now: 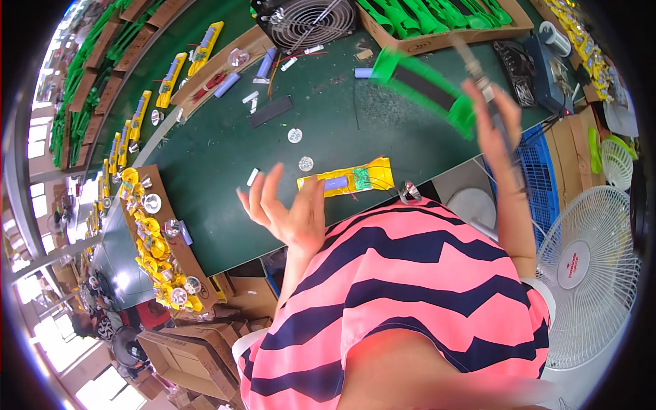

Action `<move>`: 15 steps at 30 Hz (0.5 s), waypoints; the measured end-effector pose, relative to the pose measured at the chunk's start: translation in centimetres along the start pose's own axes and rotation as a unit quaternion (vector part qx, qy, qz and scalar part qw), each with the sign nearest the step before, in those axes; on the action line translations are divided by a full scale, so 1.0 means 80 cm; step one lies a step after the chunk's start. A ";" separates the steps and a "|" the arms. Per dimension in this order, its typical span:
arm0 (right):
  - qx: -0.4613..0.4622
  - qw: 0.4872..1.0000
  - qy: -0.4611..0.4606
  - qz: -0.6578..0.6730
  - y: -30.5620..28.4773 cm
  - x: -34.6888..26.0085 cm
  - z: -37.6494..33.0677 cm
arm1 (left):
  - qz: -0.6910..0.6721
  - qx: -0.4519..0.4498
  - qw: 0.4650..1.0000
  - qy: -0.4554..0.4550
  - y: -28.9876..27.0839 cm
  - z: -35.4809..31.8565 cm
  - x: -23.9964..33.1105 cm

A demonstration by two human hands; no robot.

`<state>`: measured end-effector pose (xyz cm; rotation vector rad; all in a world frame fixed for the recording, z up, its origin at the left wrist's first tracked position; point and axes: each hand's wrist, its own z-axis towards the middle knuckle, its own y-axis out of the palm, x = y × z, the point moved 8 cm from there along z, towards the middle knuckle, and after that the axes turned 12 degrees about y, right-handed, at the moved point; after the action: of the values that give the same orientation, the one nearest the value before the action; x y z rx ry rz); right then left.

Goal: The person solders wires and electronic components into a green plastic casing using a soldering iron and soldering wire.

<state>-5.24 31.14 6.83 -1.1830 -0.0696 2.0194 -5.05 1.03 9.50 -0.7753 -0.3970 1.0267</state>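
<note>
My left hand [290,213] is open, its fingers spread, at the near edge of the green bench. Its thumb side overlaps a yellow housing [380,168] holding a purple battery cell [336,183] and a small green circuit board [361,179] with thin wires. I cannot tell whether the hand touches it. A silver lamp reflector [410,192] lies at the housing's right end. My right hand [497,123], raised and blurred, grips what looks like a soldering iron [473,67], tip pointing away. Beside those fingers is a blurred green housing [424,92] with a black panel; whether the hand holds it is unclear.
Two round silver discs [294,135] and a black strip [270,111] lie mid-bench. A box of green housings [424,45] and a metal-grilled fan [311,24] stand at the back. Left is a carton of yellow lamp parts [179,239]; right, a white fan [588,273].
</note>
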 end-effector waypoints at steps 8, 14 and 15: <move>-0.057 0.993 -0.040 -0.096 0.053 0.005 -0.109 | -0.315 -0.242 0.894 0.206 0.102 -0.004 0.097; -0.122 0.988 0.021 -0.089 0.064 0.009 -0.146 | -0.479 -0.162 0.863 0.000 0.111 -0.007 0.074; -0.124 0.988 0.023 -0.087 0.067 0.014 -0.149 | -0.478 -0.165 0.863 -0.002 0.108 -0.011 0.074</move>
<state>0.32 24.31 -2.89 -1.3282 -0.3980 1.8660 -6.96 8.36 2.24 -0.7386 -0.8659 0.0144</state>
